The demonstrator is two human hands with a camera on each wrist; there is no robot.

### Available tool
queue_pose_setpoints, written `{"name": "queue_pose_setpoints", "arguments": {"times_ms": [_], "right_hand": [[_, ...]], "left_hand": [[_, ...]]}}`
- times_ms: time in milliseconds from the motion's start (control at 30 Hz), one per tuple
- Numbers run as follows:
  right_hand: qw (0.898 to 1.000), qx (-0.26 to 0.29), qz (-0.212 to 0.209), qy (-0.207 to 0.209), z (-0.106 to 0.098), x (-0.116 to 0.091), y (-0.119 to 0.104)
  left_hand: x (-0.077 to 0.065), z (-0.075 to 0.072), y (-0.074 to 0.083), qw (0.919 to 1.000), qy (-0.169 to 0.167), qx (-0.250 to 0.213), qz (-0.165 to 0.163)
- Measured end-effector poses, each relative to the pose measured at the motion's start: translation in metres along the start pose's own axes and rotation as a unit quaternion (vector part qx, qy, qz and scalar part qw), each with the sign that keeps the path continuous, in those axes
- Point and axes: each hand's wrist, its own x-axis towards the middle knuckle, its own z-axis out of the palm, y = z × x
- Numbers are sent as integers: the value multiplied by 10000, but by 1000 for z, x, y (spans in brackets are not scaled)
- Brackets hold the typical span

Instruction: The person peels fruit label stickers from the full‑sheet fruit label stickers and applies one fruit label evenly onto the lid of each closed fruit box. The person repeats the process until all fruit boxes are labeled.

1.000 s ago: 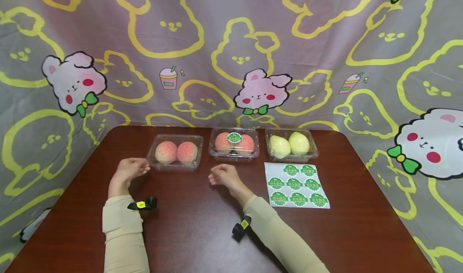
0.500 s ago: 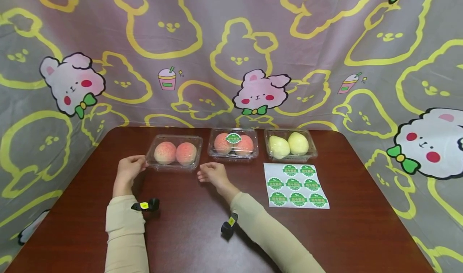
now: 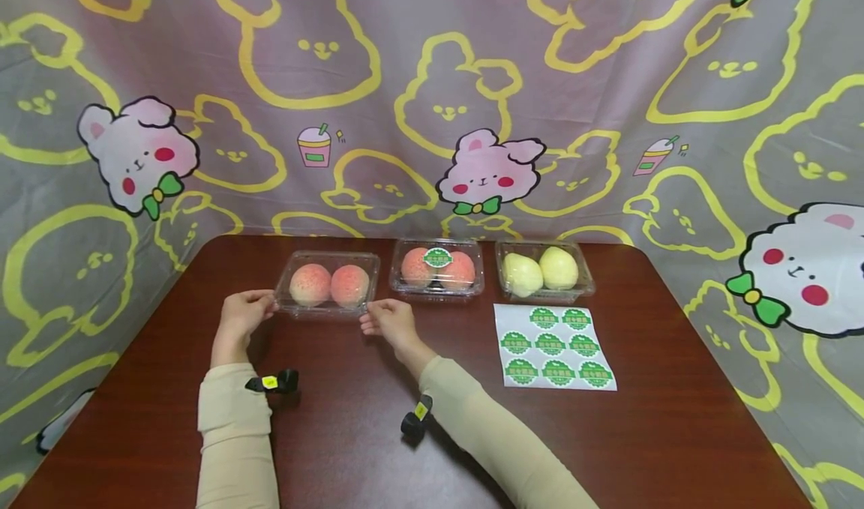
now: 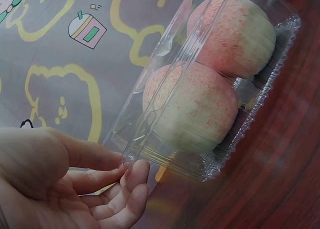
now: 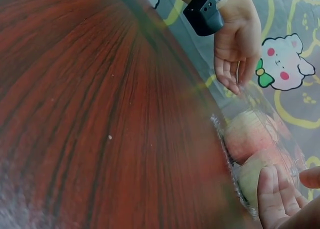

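Note:
A clear plastic clamshell box [image 3: 327,258] with two pink peaches [image 3: 310,284] inside stands at the table's back left, its lid bearing no sticker. At its left side my left hand [image 3: 244,320] pinches the box's edge between thumb and fingers, as the left wrist view shows close up. My right hand [image 3: 394,325] is at the box's front right corner, fingertips at the edge. In the right wrist view its fingers [image 5: 272,189] lie fairly straight beside the box, with the thumb [image 5: 311,178] apart from them; whether they touch it is hard to tell.
A second box of peaches [image 3: 437,290] with a green round sticker [image 3: 437,257] on its lid stands to the right. Beyond it sits a box of pale yellow pears [image 3: 560,267]. A white sheet of green stickers [image 3: 509,321] lies in front. A patterned curtain [image 3: 378,37] hangs behind the table.
My right hand has moved left across the table to the right corner of the left peach box. My left hand has shifted slightly up and settled at the box's left edge.

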Motion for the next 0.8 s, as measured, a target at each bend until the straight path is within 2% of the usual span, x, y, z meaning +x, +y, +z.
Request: {"name": "queue_pose_setpoints", "arguments": {"times_ms": [200, 367, 500, 600, 800], "right_hand": [[10000, -31, 74, 6, -1, 1, 0], [9999, -98, 122, -48, -2, -2, 0], [9995, -193, 191, -144, -3, -6, -1], [9990, -277, 264, -212, -4, -10, -3], [9977, -457, 339, -364, -8, -15, -6]], "left_hand": [[-1, -2, 0, 9999, -88, 7, 100], [-3, -6, -1, 9995, -303, 20, 122], [-5, -12, -1, 9985, -472, 211, 171], [-6, -16, -2, 9970, -651, 361, 209], [-7, -24, -7, 9923, -1156, 294, 317]]}}
